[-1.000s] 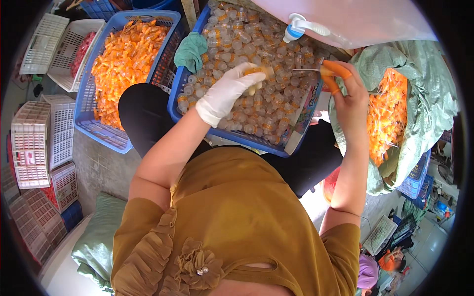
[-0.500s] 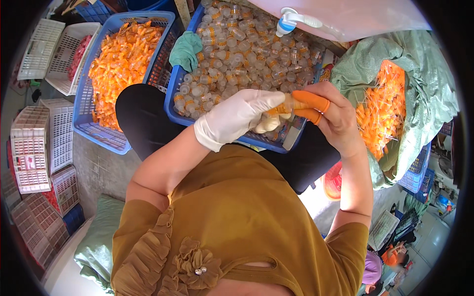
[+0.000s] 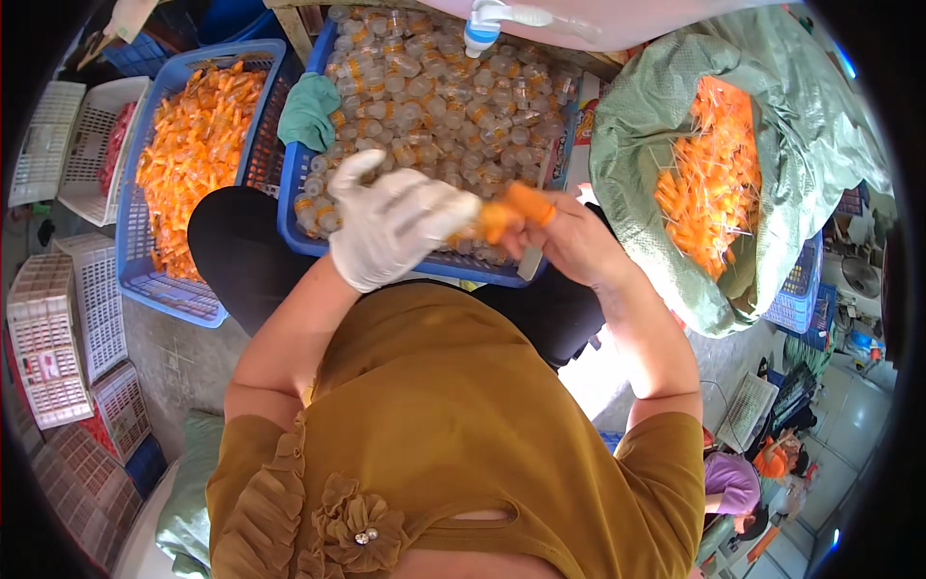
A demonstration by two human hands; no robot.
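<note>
Far left: blue basket [image 3: 177, 301] of orange pieces [image 3: 198, 145], well apart from both hands. Next, green cloth [image 3: 309, 111] over the left rim of the blue crate [image 3: 291, 193], which is full of small clear bottles [image 3: 453, 106]. White-gloved left hand [image 3: 397, 220] is above the crate's near side — mostly open, thumb splayed up and away, fingers pointing right. Key bit: a small orange item [image 3: 494, 221] sits between the two hands, right off the left fingertips, just left of the bare right hand. Long axis looks roughly left-right, but blur makes that shaky. Neither hand is clearly nearer. Right hand [image 3: 575, 243] has its fingers bent in toward the item, orange finger cover [image 3: 531, 203] on one — can't tell if it's gripping. Far right: green sack [image 3: 632, 145] with more orange pieces, nearer the right hand.
</note>
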